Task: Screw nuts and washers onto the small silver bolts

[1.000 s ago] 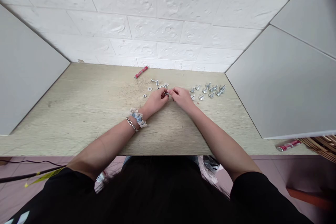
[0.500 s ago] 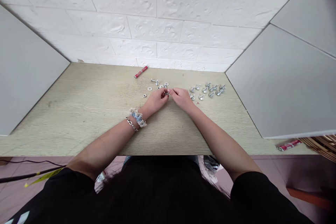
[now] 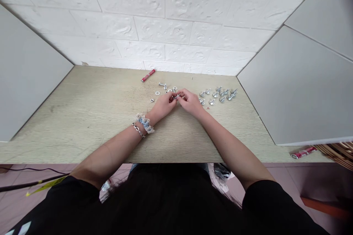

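Between my hands is a small silver bolt (image 3: 176, 96), mostly covered by my fingers. My left hand (image 3: 164, 103) pinches its left end, thumb and fingers closed together. At the other end, my right hand (image 3: 191, 102) has its thumb and forefinger closed on the bolt's shank; whether a nut sits there is too small to tell. Just beyond my left hand lie loose bolts (image 3: 163, 86), flat washers (image 3: 157, 93) and a nut (image 3: 152, 100). To the right of my right hand stand several bolts fitted with washers (image 3: 215, 94).
A red tube-shaped packet (image 3: 148, 75) lies near the white brick wall (image 3: 179, 31). Grey panels (image 3: 33, 77) close off both sides of the wooden table (image 3: 82, 117). Another red packet (image 3: 303, 152) and a wicker basket (image 3: 338, 152) sit at the right edge.
My right forefinger has lifted and shifted slightly away from me along the bolt, so more of the bolt shows between my fingers. My left hand has stayed almost still.
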Tool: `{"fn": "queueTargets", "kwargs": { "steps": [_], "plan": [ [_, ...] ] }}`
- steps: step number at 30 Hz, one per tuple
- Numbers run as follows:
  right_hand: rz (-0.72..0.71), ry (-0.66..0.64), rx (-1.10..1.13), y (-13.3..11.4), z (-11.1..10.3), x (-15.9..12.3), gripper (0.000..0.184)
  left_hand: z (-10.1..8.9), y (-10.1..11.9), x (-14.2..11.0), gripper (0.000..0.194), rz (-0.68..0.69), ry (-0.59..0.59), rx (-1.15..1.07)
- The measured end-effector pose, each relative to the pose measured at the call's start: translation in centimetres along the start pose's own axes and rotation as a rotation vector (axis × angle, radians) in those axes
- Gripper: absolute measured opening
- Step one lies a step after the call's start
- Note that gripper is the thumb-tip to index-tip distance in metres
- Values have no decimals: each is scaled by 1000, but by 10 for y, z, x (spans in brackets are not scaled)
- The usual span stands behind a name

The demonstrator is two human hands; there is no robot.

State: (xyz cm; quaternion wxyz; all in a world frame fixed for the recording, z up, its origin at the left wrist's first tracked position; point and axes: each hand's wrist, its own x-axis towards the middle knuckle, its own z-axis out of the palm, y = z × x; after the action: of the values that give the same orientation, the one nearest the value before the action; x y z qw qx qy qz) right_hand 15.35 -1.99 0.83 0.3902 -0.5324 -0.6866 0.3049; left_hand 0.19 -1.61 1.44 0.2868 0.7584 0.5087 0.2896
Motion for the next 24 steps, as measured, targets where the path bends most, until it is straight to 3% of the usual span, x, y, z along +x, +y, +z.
{"fn": "queueTargets", "kwargs": {
  "steps": [13,24],
  "plan": [
    [37,-29,7,4,-3,1,21,-1,0,0,21,44,-38,25],
    [-26,13,-109,2,-4,-2,43,1,-1,0,17,51,-45,16]
  ]
}}
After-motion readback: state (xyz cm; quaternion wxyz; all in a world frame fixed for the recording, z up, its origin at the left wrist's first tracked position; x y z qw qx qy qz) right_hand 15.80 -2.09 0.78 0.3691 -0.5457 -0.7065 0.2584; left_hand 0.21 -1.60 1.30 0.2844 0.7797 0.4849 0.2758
